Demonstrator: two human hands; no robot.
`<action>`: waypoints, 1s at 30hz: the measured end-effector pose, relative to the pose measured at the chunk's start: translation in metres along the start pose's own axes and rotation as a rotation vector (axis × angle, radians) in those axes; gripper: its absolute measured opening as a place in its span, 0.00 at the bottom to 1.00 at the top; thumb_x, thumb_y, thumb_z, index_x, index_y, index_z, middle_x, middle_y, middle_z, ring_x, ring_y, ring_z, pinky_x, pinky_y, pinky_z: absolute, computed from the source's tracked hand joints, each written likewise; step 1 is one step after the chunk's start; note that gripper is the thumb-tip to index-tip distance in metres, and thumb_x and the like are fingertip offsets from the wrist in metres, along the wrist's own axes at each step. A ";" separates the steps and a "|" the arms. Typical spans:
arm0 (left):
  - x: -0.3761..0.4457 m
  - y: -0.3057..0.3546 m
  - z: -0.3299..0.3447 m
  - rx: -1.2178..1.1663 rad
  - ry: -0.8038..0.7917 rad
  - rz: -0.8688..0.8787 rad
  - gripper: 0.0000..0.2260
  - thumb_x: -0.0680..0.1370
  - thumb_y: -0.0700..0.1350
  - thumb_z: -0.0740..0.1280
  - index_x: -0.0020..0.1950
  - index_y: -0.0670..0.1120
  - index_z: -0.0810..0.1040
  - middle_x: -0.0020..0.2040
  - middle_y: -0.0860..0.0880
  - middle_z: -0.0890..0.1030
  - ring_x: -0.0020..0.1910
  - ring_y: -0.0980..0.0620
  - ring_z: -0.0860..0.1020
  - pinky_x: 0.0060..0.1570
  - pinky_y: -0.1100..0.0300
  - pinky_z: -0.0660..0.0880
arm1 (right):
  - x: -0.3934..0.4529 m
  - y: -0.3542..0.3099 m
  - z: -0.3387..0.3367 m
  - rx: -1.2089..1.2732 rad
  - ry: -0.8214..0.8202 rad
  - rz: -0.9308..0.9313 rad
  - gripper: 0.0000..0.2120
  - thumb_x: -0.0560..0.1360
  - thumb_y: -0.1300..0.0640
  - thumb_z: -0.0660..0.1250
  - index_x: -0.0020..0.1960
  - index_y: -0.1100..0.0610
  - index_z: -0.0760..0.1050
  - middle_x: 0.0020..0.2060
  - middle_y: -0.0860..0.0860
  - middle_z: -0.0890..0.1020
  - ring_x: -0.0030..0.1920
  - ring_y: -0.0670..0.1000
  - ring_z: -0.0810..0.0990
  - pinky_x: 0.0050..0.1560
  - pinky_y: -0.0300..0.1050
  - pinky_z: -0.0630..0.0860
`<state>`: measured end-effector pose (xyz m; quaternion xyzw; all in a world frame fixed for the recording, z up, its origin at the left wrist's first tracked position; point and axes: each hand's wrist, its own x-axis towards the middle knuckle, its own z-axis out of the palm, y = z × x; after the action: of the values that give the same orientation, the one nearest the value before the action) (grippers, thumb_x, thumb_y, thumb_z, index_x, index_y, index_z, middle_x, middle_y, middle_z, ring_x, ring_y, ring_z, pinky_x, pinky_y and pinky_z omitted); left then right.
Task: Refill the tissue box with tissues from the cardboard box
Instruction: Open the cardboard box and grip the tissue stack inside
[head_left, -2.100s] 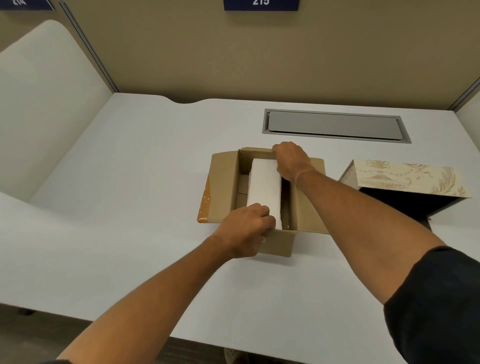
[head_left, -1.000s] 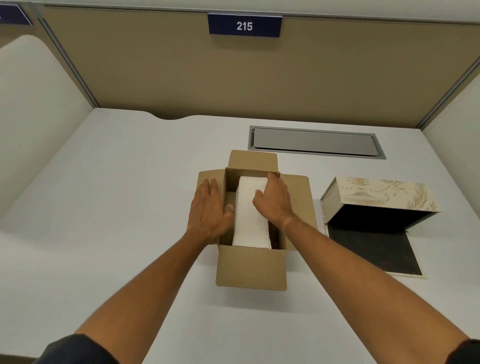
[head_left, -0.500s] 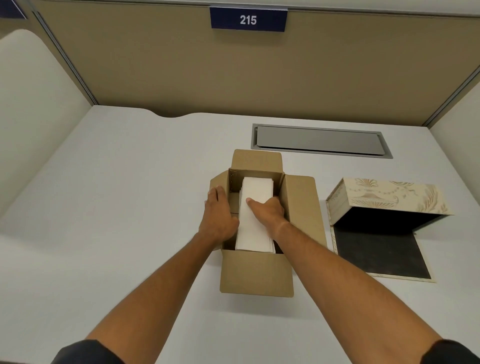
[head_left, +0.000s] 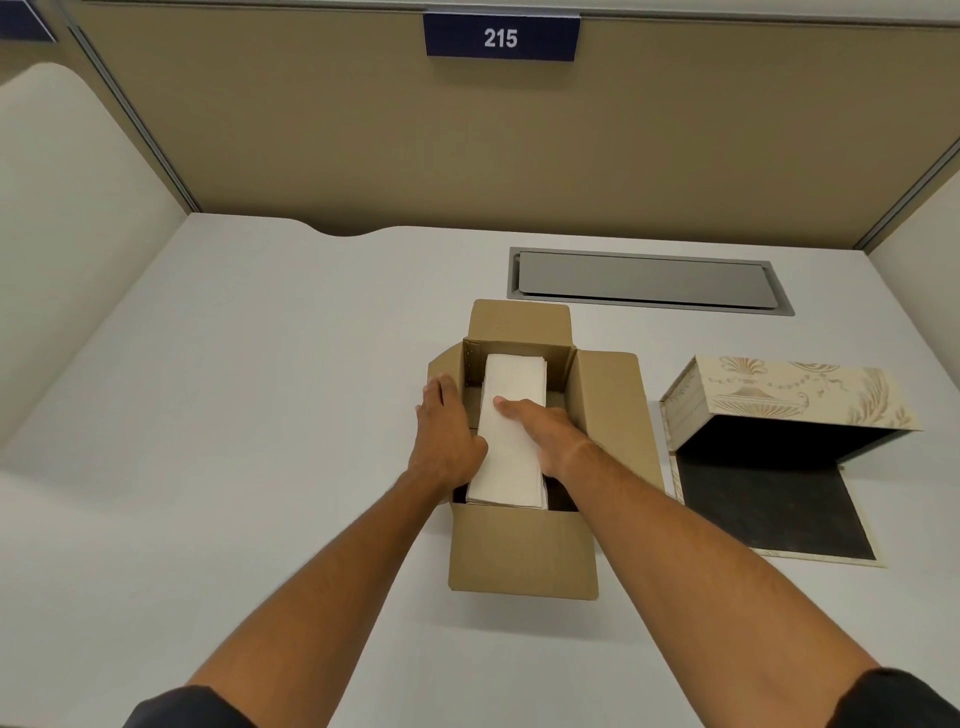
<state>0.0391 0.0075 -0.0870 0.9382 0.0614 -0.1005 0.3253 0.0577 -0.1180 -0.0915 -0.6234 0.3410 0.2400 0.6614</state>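
My sleeves: two dark sleeve edges at the near bottom corners, my bare forearms reaching forward from them.
Cardboard box: one plain brown box on the white desk straight ahead of me, all four flaps folded outward, top open.
Tissues: one white, narrow stack lying lengthwise inside the cardboard box, its top about level with the rim, edges slightly uneven at the far end.
My left hand: fingers stretched nearly flat along the box's left rim and flap, thumb tucked against the left side of the stack; I cannot tell if it grips anything.
My right hand: curled over the right side of the stack, thumb laid flat on top, fingers dipping out of sight between tissues and box wall; whether they have closed on it I cannot tell.
Tissue box: one cream box with pale gold urn and leaf print, just right of the cardboard box, tipped open, its dark lined panel lying flat on the desk, no tissues showing in it.
Grey hatch: one, set flush in the desk beyond both boxes.
Sign: one dark blue plate reading 215, on the tan partition.
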 end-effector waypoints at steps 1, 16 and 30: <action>0.000 0.000 0.000 0.001 0.000 0.001 0.36 0.73 0.38 0.69 0.75 0.43 0.52 0.76 0.44 0.56 0.73 0.41 0.61 0.68 0.48 0.67 | 0.000 -0.001 -0.001 0.005 -0.019 0.005 0.28 0.65 0.48 0.77 0.61 0.55 0.73 0.53 0.57 0.81 0.51 0.58 0.81 0.58 0.59 0.77; -0.003 -0.002 -0.007 0.006 -0.037 0.049 0.27 0.77 0.38 0.60 0.74 0.41 0.53 0.76 0.42 0.56 0.74 0.38 0.59 0.73 0.42 0.59 | -0.014 -0.009 -0.013 0.139 -0.137 -0.045 0.23 0.67 0.54 0.77 0.60 0.55 0.75 0.52 0.57 0.83 0.51 0.58 0.82 0.54 0.57 0.77; -0.002 0.006 -0.032 0.048 -0.027 0.120 0.11 0.79 0.43 0.58 0.59 0.40 0.67 0.66 0.40 0.68 0.64 0.40 0.67 0.69 0.41 0.64 | -0.066 -0.039 -0.035 0.203 -0.254 -0.288 0.20 0.70 0.54 0.74 0.60 0.54 0.76 0.55 0.57 0.83 0.55 0.58 0.81 0.57 0.58 0.77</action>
<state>0.0425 0.0221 -0.0585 0.9464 -0.0016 -0.0951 0.3087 0.0384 -0.1493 -0.0164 -0.5606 0.1849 0.1840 0.7859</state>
